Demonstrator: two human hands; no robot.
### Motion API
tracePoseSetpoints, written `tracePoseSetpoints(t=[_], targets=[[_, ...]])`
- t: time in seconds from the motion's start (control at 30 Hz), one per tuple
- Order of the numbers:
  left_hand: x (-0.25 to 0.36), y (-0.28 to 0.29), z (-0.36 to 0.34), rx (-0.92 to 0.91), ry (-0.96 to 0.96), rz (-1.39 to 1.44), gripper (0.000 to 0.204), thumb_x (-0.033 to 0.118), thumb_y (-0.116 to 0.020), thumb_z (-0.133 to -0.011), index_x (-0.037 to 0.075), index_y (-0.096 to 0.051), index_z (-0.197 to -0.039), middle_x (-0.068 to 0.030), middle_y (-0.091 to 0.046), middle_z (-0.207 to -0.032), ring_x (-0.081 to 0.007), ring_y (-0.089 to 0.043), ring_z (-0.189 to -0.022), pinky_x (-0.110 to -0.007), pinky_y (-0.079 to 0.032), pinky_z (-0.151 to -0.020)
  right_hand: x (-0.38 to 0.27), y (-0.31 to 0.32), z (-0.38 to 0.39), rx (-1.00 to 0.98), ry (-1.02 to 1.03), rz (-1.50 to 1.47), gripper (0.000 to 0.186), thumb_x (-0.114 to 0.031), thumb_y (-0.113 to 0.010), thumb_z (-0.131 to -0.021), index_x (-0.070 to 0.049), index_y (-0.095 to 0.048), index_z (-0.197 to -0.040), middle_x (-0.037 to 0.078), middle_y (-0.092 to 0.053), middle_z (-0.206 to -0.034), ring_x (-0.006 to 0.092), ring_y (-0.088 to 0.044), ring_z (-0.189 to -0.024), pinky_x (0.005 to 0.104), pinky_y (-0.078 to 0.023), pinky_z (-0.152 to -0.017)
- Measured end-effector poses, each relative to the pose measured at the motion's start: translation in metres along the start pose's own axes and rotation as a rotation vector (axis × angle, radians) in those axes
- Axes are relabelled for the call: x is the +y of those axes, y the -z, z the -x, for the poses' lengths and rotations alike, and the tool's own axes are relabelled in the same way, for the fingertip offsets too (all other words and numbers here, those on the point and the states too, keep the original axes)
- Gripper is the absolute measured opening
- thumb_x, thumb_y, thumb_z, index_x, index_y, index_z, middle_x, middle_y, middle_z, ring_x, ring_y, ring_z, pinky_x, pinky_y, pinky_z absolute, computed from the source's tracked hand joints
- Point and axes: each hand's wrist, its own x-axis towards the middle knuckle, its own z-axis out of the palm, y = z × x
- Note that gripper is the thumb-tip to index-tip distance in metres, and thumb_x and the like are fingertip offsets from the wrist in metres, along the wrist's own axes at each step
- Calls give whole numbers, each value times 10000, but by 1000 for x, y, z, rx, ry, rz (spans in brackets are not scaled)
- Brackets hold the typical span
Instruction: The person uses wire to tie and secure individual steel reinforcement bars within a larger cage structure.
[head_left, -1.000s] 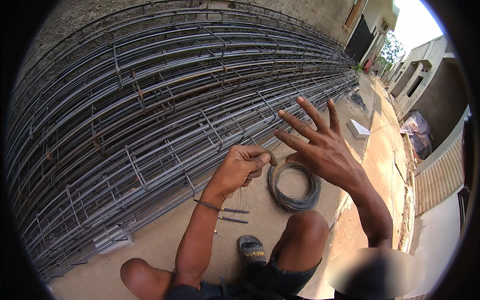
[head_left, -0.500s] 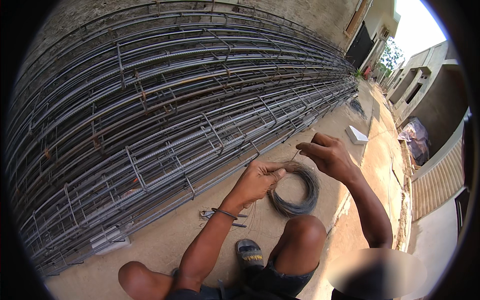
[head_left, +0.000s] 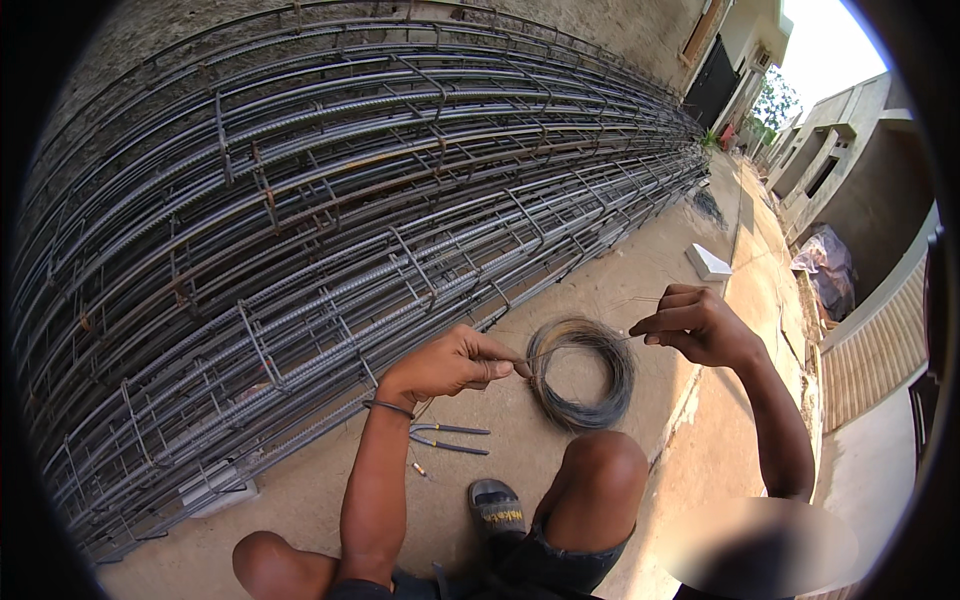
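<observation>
Between my two hands runs a thin strand of tie wire (head_left: 575,349), stretched over a coil of dark wire (head_left: 613,400) lying on the ground. My left hand (head_left: 450,362) pinches one end of the strand at the coil's left side. On the other side, my right hand (head_left: 695,326) grips the strand with curled fingers, and loose wire ends stick out past its fingertips. A pair of pincers (head_left: 450,439) with dark handles lies on the concrete below my left hand, handles pointing right.
A long stack of rebar cages (head_left: 330,200) fills the left, against a rough wall. A white block (head_left: 708,262) lies beyond my right hand; another pale block (head_left: 215,492) sits by the cages. Small litter (head_left: 420,470) lies below the pincers. My sandalled foot (head_left: 497,505) is near the coil.
My hands have drawn apart, left hand going left and right hand right and downward, pulling the strand straight. The pincers, partly hidden before, now show fully.
</observation>
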Motion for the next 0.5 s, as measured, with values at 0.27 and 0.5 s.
tracePoseSetpoints(t=[0.27,0.5], targets=[[2,24,19,-61,-27,-74,216,121,-705,-860,32,-737,-1054,11,-635,-758,-46,-382,-571,-221,-344,-491,20,14,23,-156,-445,-732,175,-145,-692,-893,-22,-734,-1010,50,-690,-742,115,-593,-650,261,-460,-572],[7,-2,9,-55,-36,-227,202,97,-689,-863,19,-739,-1042,34,-595,-677,-46,-349,-515,-213,-283,-442,0,-24,-5,386,-215,331,171,-100,-672,-858,-9,-617,-725,132,-560,-644,338,-576,-595,428,-466,-556]])
